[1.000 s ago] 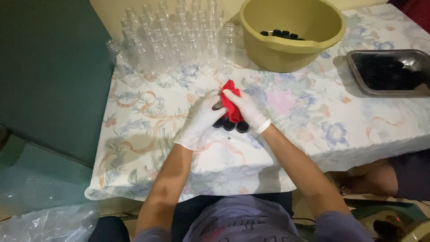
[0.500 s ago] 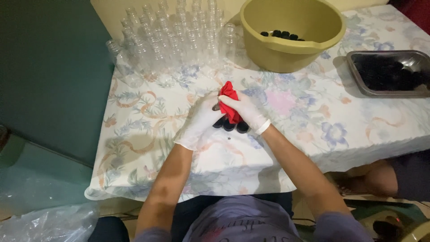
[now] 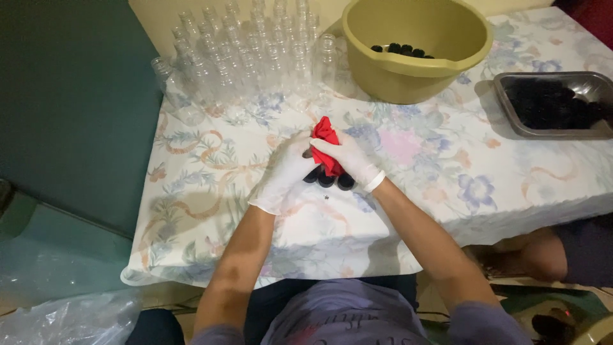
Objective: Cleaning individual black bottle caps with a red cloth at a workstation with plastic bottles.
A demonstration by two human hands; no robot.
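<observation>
Clear plastic bottles (image 3: 242,57) are seen crowded upright at the far left of the floral tabletop (image 3: 191,191). Nearer the middle, the left hand (image 3: 284,172), gloved in white, is curled with its fingers closed against a red cloth (image 3: 327,145). The cloth is bunched and creased, bright red, and is pinched between both gloves just above the tabletop. The right hand (image 3: 348,160), gloved likewise, is wrapped over the cloth with its fingers clamped on it. Beneath the cloth, small black caps (image 3: 329,180) are seen in a short row; whether they are held or merely lie there cannot be told. Further right, an olive basin (image 3: 415,45) holding dark pieces is set, and a metal tray (image 3: 552,105) of dark pieces lies at the right edge.
</observation>
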